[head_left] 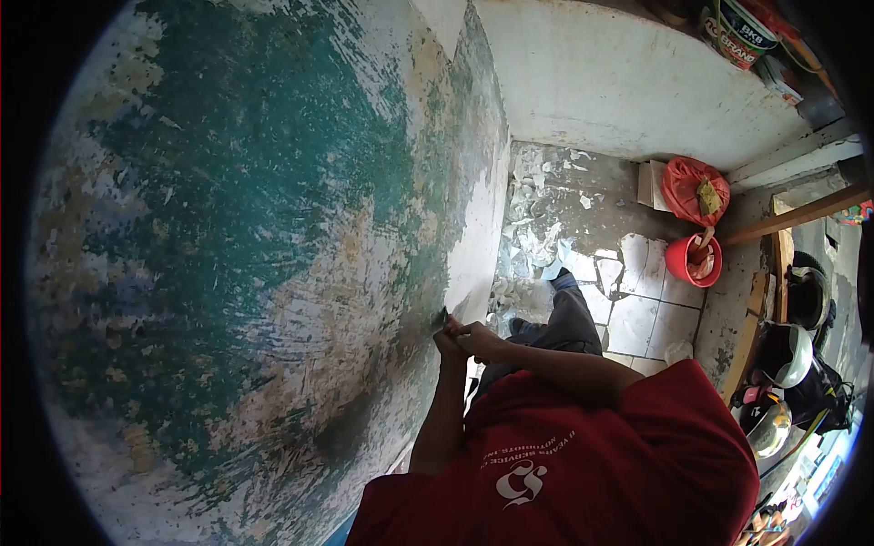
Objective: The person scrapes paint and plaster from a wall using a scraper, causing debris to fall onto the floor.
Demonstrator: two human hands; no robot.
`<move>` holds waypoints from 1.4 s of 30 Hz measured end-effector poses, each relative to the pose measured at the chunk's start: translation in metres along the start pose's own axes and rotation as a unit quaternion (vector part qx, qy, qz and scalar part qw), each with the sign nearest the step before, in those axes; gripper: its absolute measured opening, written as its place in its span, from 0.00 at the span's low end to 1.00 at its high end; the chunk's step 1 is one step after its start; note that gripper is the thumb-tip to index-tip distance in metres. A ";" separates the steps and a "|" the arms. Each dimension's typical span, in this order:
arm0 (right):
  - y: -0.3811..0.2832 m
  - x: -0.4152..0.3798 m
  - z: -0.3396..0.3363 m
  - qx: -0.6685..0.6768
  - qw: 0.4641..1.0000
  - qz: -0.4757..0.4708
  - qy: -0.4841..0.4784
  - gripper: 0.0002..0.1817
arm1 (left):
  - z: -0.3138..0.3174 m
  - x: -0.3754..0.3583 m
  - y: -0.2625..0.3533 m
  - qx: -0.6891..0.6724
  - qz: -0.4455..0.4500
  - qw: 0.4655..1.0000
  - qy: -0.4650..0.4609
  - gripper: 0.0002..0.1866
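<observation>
A peeling wall (264, 182) with green paint and bare pale patches fills the left side of the view. Low on it, my left hand (447, 344) and my right hand (477, 340) are closed together, close to the surface. Out of the top of them pokes the small dark blade of a scraper (445, 316), at the wall. Its handle is hidden in my fingers. Both hands appear to grip it, the right one just beside the left.
Paint flakes (537, 232) litter the floor by the wall. A red bucket (694, 261) and an orange-red plastic bag (695, 189) stand at the far right of the tiles (631, 326). Wooden beams (801, 215) and helmets (785, 355) are on the right; a paint pail (736, 35) sits on a ledge.
</observation>
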State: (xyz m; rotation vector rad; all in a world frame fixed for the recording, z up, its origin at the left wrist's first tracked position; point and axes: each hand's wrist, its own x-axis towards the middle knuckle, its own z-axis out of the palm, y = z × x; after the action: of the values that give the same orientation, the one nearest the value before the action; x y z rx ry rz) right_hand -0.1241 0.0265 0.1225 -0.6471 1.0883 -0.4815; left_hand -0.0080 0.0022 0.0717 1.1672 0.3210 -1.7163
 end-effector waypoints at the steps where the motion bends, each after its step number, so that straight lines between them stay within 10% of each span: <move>1: 0.006 0.010 -0.002 -0.003 1.000 0.004 0.011 0.19 | 0.006 0.000 -0.001 0.027 -0.003 1.000 0.014 0.05; 2: 0.010 0.012 -0.005 -0.004 1.000 0.011 0.025 0.19 | -0.068 0.076 -0.002 0.055 0.017 0.998 -0.026 0.06; 21: 0.001 0.006 -0.038 -0.061 0.997 0.019 -0.032 0.18 | -0.012 0.036 -0.030 -0.084 0.037 0.996 -0.013 0.03; 33: -0.045 -0.017 -0.009 0.001 1.000 0.007 0.007 0.21 | -0.014 0.037 0.010 -0.123 -0.112 0.957 -0.237 0.07; 42: -0.037 0.009 -0.032 -0.018 1.000 0.016 -0.016 0.20 | -0.029 0.076 -0.009 -0.052 0.000 0.987 -0.152 0.10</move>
State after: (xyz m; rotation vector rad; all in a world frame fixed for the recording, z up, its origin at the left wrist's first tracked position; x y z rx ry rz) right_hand -0.1514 -0.0141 0.1323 -0.6672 1.0767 -0.4234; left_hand -0.0024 -0.0185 -0.0074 0.8157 0.2190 -1.8240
